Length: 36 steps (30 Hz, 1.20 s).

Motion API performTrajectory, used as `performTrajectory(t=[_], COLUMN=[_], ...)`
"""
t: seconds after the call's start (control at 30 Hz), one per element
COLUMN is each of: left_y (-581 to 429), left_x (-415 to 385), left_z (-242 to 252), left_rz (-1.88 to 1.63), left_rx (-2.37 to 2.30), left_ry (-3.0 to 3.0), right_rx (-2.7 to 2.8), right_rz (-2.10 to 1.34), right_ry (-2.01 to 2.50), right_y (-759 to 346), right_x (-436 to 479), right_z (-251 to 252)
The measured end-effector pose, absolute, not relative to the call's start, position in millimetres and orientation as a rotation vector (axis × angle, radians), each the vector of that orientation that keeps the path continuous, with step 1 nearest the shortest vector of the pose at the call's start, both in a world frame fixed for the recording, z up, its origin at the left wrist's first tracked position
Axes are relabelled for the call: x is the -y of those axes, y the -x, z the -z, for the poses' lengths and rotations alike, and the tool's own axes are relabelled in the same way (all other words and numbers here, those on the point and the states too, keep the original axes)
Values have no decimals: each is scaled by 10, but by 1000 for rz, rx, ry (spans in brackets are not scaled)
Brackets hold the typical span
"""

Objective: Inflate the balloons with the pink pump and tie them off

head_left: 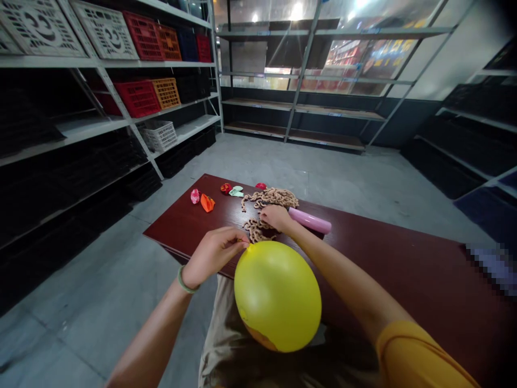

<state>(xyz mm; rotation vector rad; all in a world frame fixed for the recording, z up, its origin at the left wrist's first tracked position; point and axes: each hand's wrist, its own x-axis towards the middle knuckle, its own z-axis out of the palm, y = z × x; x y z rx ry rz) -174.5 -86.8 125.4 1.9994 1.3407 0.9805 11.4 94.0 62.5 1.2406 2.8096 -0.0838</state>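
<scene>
A yellow inflated balloon (278,296) hangs over my lap in front of the table's near edge. My left hand (218,250) is closed, its thumb and fingertips pinching the balloon's neck. Across the top of the balloon reaches my right arm. My right hand (275,217) has curled fingers and lies against a tangled beige cord (278,198), with loops of it on both sides. Whether those fingers grip the cord is hidden. A pink cylinder (310,220) lies just right of my right hand.
On the dark red table (404,248) lie a pink balloon (195,196), an orange balloon (207,203), a red patterned balloon (225,188) and a pale green balloon (236,191). Shelves with crates (141,98) stand left; a metal rack (299,108) stands behind.
</scene>
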Motion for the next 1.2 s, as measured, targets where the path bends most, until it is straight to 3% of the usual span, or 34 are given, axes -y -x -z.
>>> performTrajectory(t=[0.2,0.57,0.77,1.2], left_y=[1731,1350,977,598], left_x=[847,585,377,392], left_z=[-1238,-1357,-1423,-1421], left_rz=[-992,-1082,-1256,-989], left_rx=[-1372,-1254,-1152,-1237], left_ry=[-1983,-2137,-2248,-1896], right_rx=[-2866,-2949,-3063,-3128], right_rz=[328,1169,1184,1410], right_ry=[-1344,-1188,-1158,-1347], right_y=[-137,-830,-1177,-1853], right_x=[-972,-607,-291,8], right_z=[-609,-1522,-1716,-1549])
